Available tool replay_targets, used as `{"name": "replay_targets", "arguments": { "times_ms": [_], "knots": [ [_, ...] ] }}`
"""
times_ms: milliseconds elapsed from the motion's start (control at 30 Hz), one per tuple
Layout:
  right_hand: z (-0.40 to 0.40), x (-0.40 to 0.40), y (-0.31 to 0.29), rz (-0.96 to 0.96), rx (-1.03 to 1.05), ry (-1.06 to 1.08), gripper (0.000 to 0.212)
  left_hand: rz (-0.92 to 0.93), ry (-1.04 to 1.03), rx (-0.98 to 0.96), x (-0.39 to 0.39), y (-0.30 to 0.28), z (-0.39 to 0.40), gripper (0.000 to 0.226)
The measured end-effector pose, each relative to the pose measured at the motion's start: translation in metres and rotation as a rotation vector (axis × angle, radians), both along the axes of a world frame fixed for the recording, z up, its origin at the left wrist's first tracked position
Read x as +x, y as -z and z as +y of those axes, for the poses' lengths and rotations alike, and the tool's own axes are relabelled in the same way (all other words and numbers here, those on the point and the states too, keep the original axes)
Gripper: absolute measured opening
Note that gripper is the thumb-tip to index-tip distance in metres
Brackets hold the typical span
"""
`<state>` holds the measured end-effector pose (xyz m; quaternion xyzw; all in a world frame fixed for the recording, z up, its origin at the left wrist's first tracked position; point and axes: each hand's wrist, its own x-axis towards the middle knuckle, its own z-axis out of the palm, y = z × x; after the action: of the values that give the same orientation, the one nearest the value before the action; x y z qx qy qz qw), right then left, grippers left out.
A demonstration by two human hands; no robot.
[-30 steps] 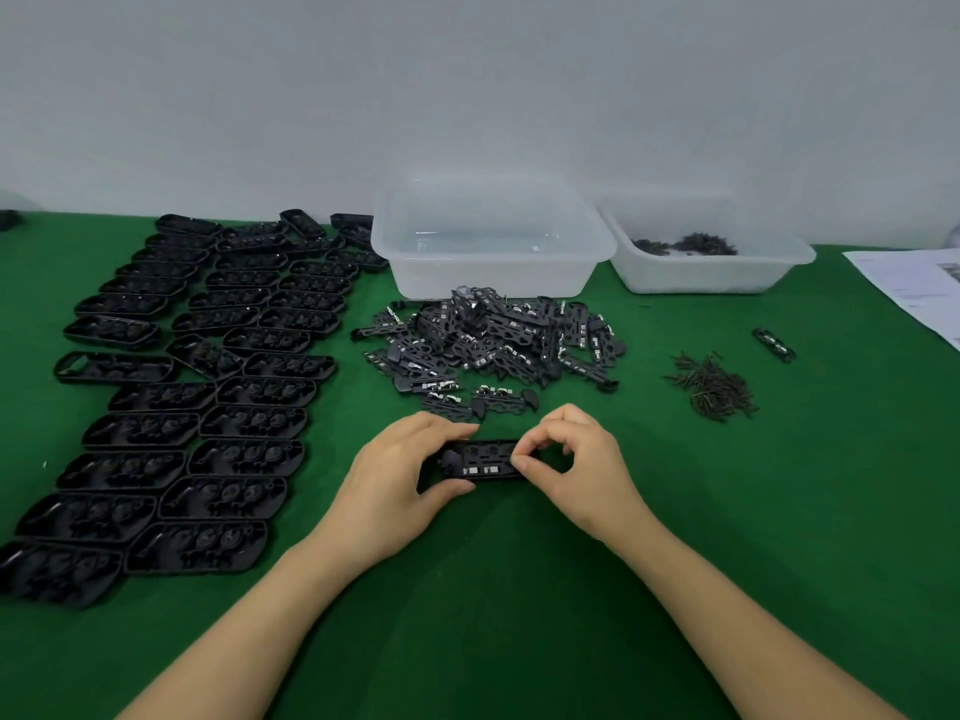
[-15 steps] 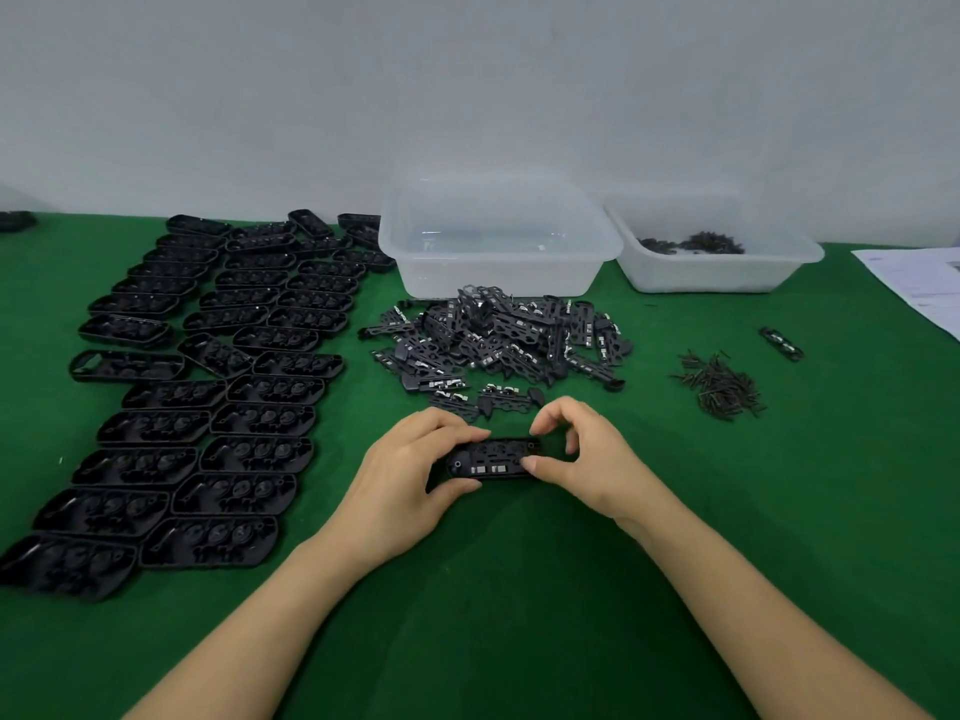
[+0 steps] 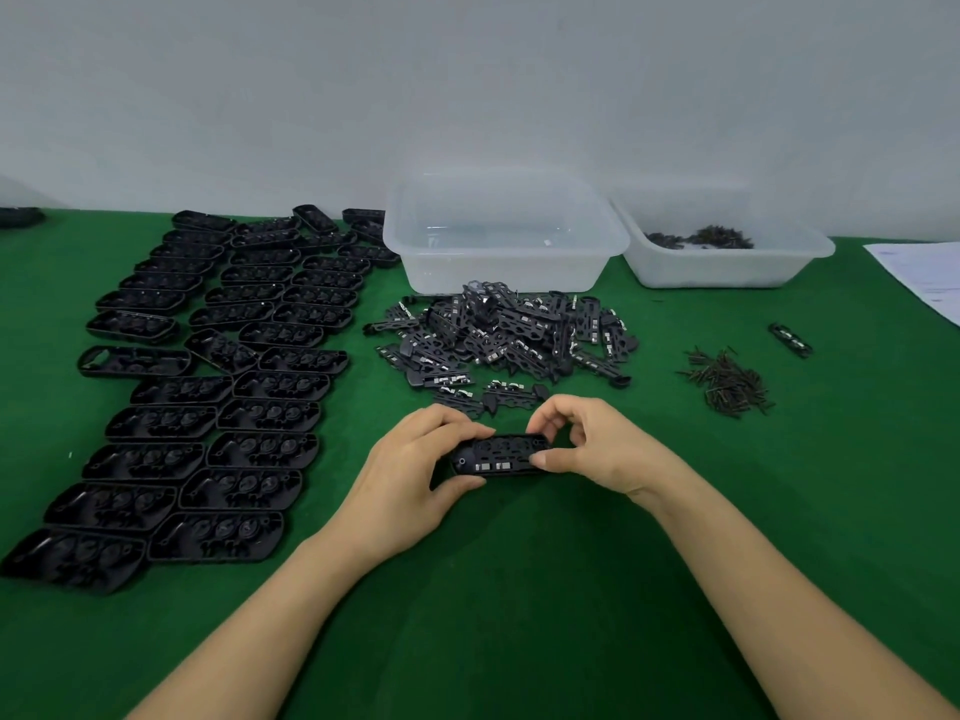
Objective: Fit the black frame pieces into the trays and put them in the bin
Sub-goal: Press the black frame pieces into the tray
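A black oval tray with a frame piece lying in it sits between my two hands just above the green table. My left hand grips its left end, thumb underneath and fingers over the top. My right hand pinches its right end with thumb and fingertips. A heap of loose black frame pieces lies just beyond my hands. Rows of several black trays cover the left of the table. The clear bin stands behind the heap, with nothing visible inside it.
A second clear bin at the back right holds dark screws. A small pile of dark screws lies to the right, with one lone frame piece beyond it. White paper lies at the right edge.
The tray stays between both hands in much the same spot. My right fingers have shifted on its right end, lifting slightly off its top edge.
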<state>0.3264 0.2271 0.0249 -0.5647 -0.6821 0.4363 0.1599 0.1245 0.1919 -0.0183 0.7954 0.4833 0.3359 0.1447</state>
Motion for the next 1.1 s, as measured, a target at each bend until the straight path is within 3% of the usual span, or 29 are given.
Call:
{"name": "replay_targets", "arguments": {
  "times_ms": [367, 767, 933, 1033, 1100],
  "knots": [
    [-0.008, -0.003, 0.014, -0.019, 0.089, 0.054, 0.016, -0.017, -0.011, -0.014, 0.0, -0.002, -0.001, 0.042],
    [0.003, -0.005, 0.007, -0.007, 0.003, 0.054, 0.024, -0.036, -0.015, -0.028, 0.002, -0.002, 0.002, 0.042],
    [0.002, -0.007, 0.014, -0.034, 0.073, 0.058, 0.025, -0.127, -0.03, -0.097, 0.001, -0.006, 0.005, 0.042],
    [-0.005, -0.002, 0.02, -0.088, 0.215, -0.017, 0.023, -0.131, -0.021, -0.109, 0.001, -0.006, 0.005, 0.041],
    [-0.011, 0.002, 0.025, -0.113, 0.32, -0.106, 0.034, -0.135, -0.013, -0.118, -0.001, -0.006, 0.005, 0.04]
  ]
}}
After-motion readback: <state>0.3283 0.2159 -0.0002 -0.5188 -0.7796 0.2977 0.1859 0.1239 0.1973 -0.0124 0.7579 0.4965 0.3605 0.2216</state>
